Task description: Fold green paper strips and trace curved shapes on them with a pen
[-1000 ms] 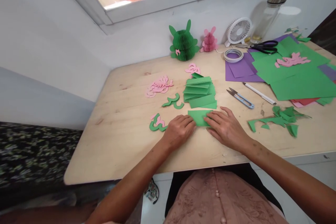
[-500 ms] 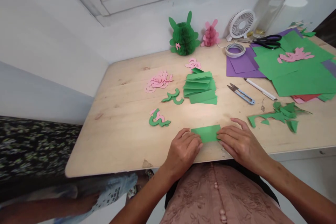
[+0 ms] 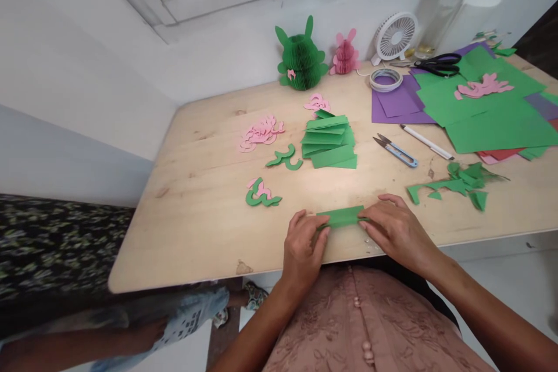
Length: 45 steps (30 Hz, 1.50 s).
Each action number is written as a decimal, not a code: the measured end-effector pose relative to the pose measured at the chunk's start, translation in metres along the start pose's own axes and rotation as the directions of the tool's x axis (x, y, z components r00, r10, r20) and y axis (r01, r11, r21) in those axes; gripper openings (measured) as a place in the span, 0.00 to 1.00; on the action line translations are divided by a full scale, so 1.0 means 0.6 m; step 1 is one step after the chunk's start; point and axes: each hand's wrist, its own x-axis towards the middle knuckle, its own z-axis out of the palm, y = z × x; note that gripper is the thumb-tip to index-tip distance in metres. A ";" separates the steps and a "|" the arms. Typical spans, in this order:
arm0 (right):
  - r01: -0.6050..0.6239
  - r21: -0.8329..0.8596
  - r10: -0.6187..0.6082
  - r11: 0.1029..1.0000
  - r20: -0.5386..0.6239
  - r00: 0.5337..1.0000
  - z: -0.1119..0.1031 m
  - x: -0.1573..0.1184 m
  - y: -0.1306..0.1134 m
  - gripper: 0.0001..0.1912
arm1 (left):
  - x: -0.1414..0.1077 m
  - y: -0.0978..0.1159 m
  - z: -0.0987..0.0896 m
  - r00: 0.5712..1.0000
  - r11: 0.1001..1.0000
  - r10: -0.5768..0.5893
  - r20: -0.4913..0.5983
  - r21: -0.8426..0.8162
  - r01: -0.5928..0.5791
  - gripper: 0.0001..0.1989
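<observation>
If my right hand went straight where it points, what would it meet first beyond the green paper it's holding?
Probably your left hand, at the other end of the green paper; your right hand points roughly along it, though depth is unclear.

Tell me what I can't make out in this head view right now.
Green strip, ends: head view, partly covered by the left hand and right hand.
Green paper stack: head view, overlapping pieces hide those beneath, so no sure count.
Red paper: head view, partly hidden under green sheets.
Another person's arm: head view, cut off by the left edge.
Specks near the right hand: head view, too small to identify.
</observation>
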 end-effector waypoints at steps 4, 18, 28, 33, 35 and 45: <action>-0.024 0.018 0.025 1.000 -0.066 0.998 0.012 -0.003 0.003 0.08 | 0.003 -0.003 0.002 0.999 1.000 -0.020 -0.026 0.014 0.021 0.07; -0.082 0.055 0.089 0.995 -0.128 0.988 0.025 -0.004 -0.001 0.13 | -0.053 0.012 0.008 0.918 0.842 0.356 0.174 0.366 -0.396 0.20; -0.084 -0.128 0.052 0.988 -0.240 0.969 0.019 -0.019 -0.028 0.19 | -0.043 0.008 0.013 0.915 0.819 0.239 0.324 0.438 -0.370 0.28; -0.042 -0.161 0.001 0.986 -0.246 0.969 0.031 -0.045 -0.050 0.19 | -0.044 0.008 0.014 0.916 0.817 0.201 0.346 0.458 -0.352 0.30; -0.046 -0.170 0.004 0.984 -0.240 0.971 0.037 -0.050 -0.053 0.18 | -0.044 0.007 0.014 0.914 0.811 0.202 0.352 0.463 -0.357 0.30; -0.092 -0.200 0.050 0.976 -0.205 0.977 0.047 -0.048 -0.051 0.15 | -0.043 0.006 0.016 0.914 0.828 0.199 0.353 0.439 -0.349 0.30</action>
